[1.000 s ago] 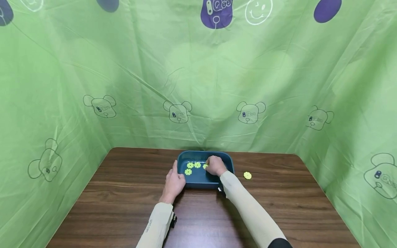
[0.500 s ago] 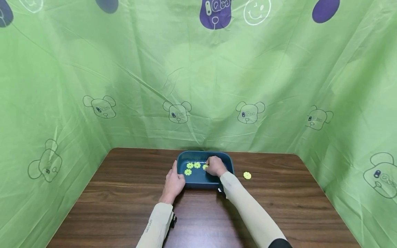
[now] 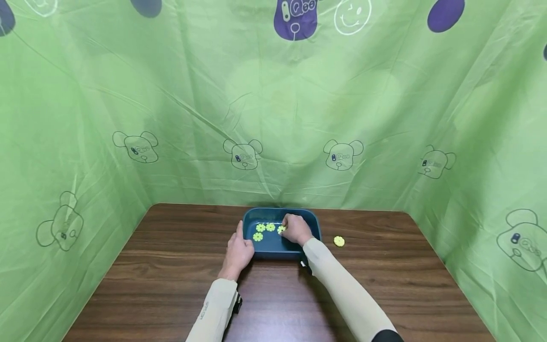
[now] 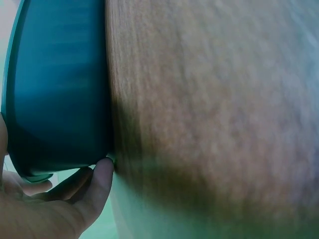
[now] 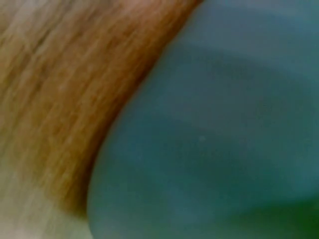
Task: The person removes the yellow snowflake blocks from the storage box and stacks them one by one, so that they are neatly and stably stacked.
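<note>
A dark teal rectangular tray (image 3: 278, 255) stands near the table's far edge. My left hand (image 3: 238, 254) holds its left side, index finger along the rim and thumb by the near corner. In the left wrist view, bent fingers (image 4: 97, 191) touch the outside of the tray (image 4: 60, 94). Reaching over the near wall, my right hand (image 3: 297, 229) pinches a yellow flower-shaped piece (image 3: 280, 230), partly hidden by the fingers. Three more such pieces (image 3: 270, 227) lie in the tray's left half. In the right wrist view only the tray's outer wall (image 5: 209, 124) and the table show, blurred.
Another yellow flower-shaped piece (image 3: 339, 241) lies on the brown wooden table (image 3: 171, 280), right of the tray. A green printed cloth (image 3: 188, 118) encloses the table at the back and both sides.
My right fingers have spread slightly, so more of the pinched yellow piece shows. The left hand keeps its hold on the tray. The head view has shifted a little.
</note>
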{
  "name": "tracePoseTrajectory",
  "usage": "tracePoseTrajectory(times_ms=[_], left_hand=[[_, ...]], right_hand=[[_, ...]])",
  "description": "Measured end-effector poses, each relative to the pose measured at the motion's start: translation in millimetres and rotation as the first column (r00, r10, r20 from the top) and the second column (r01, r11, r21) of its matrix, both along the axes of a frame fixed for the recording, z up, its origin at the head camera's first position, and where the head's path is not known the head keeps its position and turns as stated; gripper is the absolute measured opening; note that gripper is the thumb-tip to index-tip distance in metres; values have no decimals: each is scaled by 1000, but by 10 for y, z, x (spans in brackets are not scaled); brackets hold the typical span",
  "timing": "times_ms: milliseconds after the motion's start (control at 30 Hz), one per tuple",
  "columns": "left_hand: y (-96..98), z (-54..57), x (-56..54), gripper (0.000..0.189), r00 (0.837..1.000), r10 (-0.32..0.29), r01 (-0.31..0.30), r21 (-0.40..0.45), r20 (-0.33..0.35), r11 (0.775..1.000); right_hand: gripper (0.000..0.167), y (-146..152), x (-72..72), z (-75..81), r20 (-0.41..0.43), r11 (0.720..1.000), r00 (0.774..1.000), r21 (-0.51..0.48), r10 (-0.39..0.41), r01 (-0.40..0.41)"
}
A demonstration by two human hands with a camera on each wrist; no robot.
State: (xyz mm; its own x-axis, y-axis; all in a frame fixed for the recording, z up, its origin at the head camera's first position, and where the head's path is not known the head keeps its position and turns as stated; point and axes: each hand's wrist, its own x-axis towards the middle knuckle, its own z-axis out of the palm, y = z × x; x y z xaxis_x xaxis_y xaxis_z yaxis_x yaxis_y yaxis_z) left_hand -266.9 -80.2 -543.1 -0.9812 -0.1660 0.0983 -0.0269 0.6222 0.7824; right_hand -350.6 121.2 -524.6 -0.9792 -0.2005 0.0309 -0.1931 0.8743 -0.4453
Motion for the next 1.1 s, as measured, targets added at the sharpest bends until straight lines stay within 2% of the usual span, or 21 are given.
tracePoseTrajectory(times_ms=[167, 333, 500, 600, 800, 1100], left_hand=[[15, -5, 13, 73, 1000, -5, 5, -2, 16, 1000], [12, -18, 1, 73, 1000, -9, 9, 2, 19, 1000], [-3, -36, -9, 73, 1000, -6, 7, -8, 14, 1000], [-15, -42, -10, 73, 1000, -5, 5, -10, 15, 1000], [-29, -40, -16, 75, 1000, -13, 13, -22, 17, 1000], [-16, -9, -31, 75, 1000, -7, 7, -31, 8, 1000]], right_hand=[[18, 68, 110, 78, -30, 997, 999, -68, 42, -44], [8, 228, 155, 178, -100, 981, 991, -161, 93, -108], [9, 492, 163, 347, -169, 961, 983, -252, 69, -111], [10, 677, 190, 465, -169, 956, 985, -284, 29, -77], [9, 1051, 268, 603, -163, 959, 986, -282, -24, -24], [10, 1473, 342, 648, -183, 976, 981, -215, -71, 30]])
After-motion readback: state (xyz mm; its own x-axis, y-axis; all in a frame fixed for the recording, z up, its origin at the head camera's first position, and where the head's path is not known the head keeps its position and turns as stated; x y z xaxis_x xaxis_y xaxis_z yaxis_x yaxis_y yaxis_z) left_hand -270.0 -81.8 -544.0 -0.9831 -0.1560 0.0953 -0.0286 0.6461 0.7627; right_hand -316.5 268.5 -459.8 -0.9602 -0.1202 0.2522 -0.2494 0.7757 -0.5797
